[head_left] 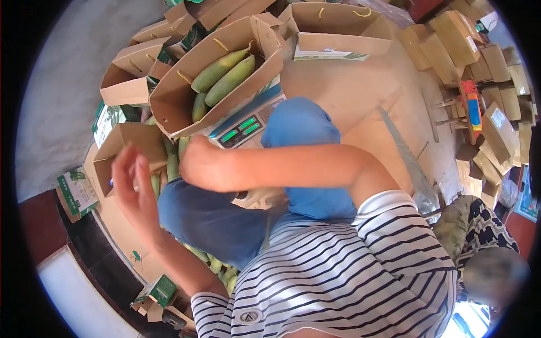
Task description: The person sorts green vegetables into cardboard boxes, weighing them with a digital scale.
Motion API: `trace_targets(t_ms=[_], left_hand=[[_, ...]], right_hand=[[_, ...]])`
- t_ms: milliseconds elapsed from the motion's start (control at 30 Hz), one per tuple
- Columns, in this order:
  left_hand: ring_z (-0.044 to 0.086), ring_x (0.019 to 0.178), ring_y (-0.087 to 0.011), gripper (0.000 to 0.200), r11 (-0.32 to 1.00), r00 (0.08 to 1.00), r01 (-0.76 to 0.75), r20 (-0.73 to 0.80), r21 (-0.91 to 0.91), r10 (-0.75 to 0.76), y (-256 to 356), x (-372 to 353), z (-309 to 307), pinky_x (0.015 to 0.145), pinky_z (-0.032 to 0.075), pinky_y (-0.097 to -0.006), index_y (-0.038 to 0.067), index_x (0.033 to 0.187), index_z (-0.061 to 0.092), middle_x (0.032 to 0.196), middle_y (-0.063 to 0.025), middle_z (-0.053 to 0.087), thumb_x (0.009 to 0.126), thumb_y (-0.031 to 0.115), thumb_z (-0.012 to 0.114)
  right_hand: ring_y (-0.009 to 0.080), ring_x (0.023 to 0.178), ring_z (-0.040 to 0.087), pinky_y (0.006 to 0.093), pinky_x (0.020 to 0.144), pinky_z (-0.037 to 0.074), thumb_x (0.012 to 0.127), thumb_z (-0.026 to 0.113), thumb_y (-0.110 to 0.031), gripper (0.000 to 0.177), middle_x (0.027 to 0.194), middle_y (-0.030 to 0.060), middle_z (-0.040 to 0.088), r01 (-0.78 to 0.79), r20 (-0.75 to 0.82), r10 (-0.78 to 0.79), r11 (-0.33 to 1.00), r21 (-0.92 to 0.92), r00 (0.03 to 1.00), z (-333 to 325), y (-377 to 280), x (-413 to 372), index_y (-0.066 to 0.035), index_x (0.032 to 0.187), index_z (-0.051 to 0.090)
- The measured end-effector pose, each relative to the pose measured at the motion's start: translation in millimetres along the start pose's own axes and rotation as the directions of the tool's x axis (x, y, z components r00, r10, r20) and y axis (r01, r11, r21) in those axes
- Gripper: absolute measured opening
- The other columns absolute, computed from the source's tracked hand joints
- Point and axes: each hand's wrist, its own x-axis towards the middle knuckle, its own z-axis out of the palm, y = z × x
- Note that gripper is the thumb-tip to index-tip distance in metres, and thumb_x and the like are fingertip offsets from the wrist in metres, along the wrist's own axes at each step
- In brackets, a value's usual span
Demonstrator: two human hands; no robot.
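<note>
An open cardboard box point(163, 106) holding several long green melons point(230, 80) stands on a digital scale point(241, 132) with lit green displays. My right hand point(202, 163) is bent at the wrist beside the box's near left corner, above my knee; its fingers are mostly hidden. Farther left, my left hand point(134, 181) is raised with its fingers apart, slightly blurred, and nothing shows in it. Behind the hands is another open box point(131, 135), with more green melons point(172, 163) beside it.
More open boxes point(341, 42) line the far side. Stacked cartons point(496, 65) and a wooden stool point(466, 104) bearing a red, blue and yellow object are at right. Another person point(479, 225) sits at lower right. A printed carton point(78, 192) lies at left.
</note>
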Motion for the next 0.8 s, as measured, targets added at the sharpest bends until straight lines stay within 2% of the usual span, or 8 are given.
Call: trace_targets(t_ms=[100, 200, 267, 367, 467, 567, 667, 800], left_hand=[[0.054, 0.101, -0.0149, 0.033, 0.989, 0.997, -0.008, 0.073, -0.149, 0.019, 5, 48, 4, 0.087, 0.043, -0.0293, -0.001, 0.114, 0.055, 0.107, -0.0092, 0.059, 0.088, 0.018, 0.059], [0.052, 0.105, -0.0162, 0.042, 0.987, 0.987, 0.101, 0.134, -0.126, -0.084, -7, 86, 22, 0.087, 0.042, -0.0304, 0.001, 0.119, 0.052, 0.114, -0.0099, 0.056, 0.089, 0.030, 0.055], [0.052, 0.105, -0.0164, 0.046, 0.992, 0.982, 0.128, 0.139, -0.016, -0.125, -54, 110, 33, 0.087, 0.041, -0.0308, 0.000, 0.120, 0.051, 0.114, -0.0113, 0.056, 0.088, 0.032, 0.057], [0.055, 0.100, -0.0196, 0.052, 0.991, 0.981, 0.116, 0.148, 0.071, -0.125, -147, 127, 47, 0.087, 0.042, -0.0301, -0.007, 0.114, 0.052, 0.108, -0.0156, 0.060, 0.083, 0.032, 0.064], [0.059, 0.094, -0.0211, 0.061, 0.871, 0.984, 0.021, 0.143, 0.490, -0.103, -181, 121, 51, 0.081, 0.046, -0.0299, -0.008, 0.114, 0.051, 0.103, -0.0194, 0.061, 0.080, 0.041, 0.065], [0.062, 0.079, -0.0188, 0.059, 0.866, 0.955, 0.136, 0.170, 0.481, -0.245, -216, 120, 55, 0.068, 0.050, -0.0293, -0.007, 0.108, 0.054, 0.090, -0.0144, 0.063, 0.080, 0.045, 0.063], [0.062, 0.062, -0.0158, 0.052, 0.837, 0.796, 0.424, 0.297, 0.347, -0.527, -196, 118, 56, 0.051, 0.048, -0.0267, -0.007, 0.099, 0.057, 0.074, -0.0115, 0.062, 0.081, 0.042, 0.062], [0.059, 0.052, -0.0117, 0.045, 0.823, 0.767, 0.410, 0.340, 0.393, -0.544, -199, 122, 64, 0.042, 0.045, -0.0246, -0.003, 0.092, 0.060, 0.066, -0.0085, 0.060, 0.082, 0.041, 0.060]], right_hand=[[0.0208, 0.067, 0.061, 0.0355, 0.055, 0.046, 0.064, 0.059, -0.017, 0.014, 0.066, 0.0049, 0.059, 0.080, -0.393, -0.027, 0.990, 0.120, 0.919, 9, -23, -26, -0.006, 0.072, 0.061], [0.0221, 0.074, 0.060, 0.0363, 0.061, 0.047, 0.071, 0.057, -0.018, 0.014, 0.073, 0.0071, 0.059, 0.176, -0.291, -0.068, 0.915, 0.364, 0.954, -17, -8, -68, -0.005, 0.078, 0.060], [0.0246, 0.085, 0.060, 0.0363, 0.072, 0.048, 0.080, 0.054, -0.018, 0.017, 0.088, 0.0107, 0.061, 0.091, -0.248, 0.083, 0.781, 0.617, 0.965, -17, 20, -95, -0.006, 0.089, 0.061], [0.0269, 0.093, 0.059, 0.0338, 0.081, 0.047, 0.088, 0.050, -0.020, 0.025, 0.104, 0.0114, 0.061, -0.171, -0.334, 0.460, 0.760, 0.627, 0.823, 7, 80, -146, -0.007, 0.106, 0.061], [0.0250, 0.088, 0.060, 0.0320, 0.077, 0.046, 0.089, 0.051, -0.021, 0.023, 0.099, 0.0116, 0.063, -0.413, -0.287, 0.710, 0.637, 0.651, 0.643, 20, 131, -192, -0.004, 0.102, 0.060], [0.0283, 0.083, 0.060, 0.0352, 0.073, 0.046, 0.087, 0.052, -0.021, 0.021, 0.093, 0.0120, 0.063, -0.559, -0.274, 0.792, 0.587, 0.585, 0.545, 47, 162, -221, -0.006, 0.099, 0.060], [0.0261, 0.079, 0.060, 0.0336, 0.071, 0.046, 0.088, 0.052, -0.022, 0.021, 0.091, 0.0111, 0.064, -0.603, -0.185, 0.834, 0.512, 0.612, 0.520, 63, 166, -220, -0.006, 0.099, 0.060], [0.0201, 0.073, 0.061, 0.0312, 0.068, 0.046, 0.088, 0.051, -0.024, 0.023, 0.084, 0.0097, 0.064, -0.502, -0.142, 0.831, 0.451, 0.738, 0.537, 84, 182, -199, -0.006, 0.100, 0.060]])
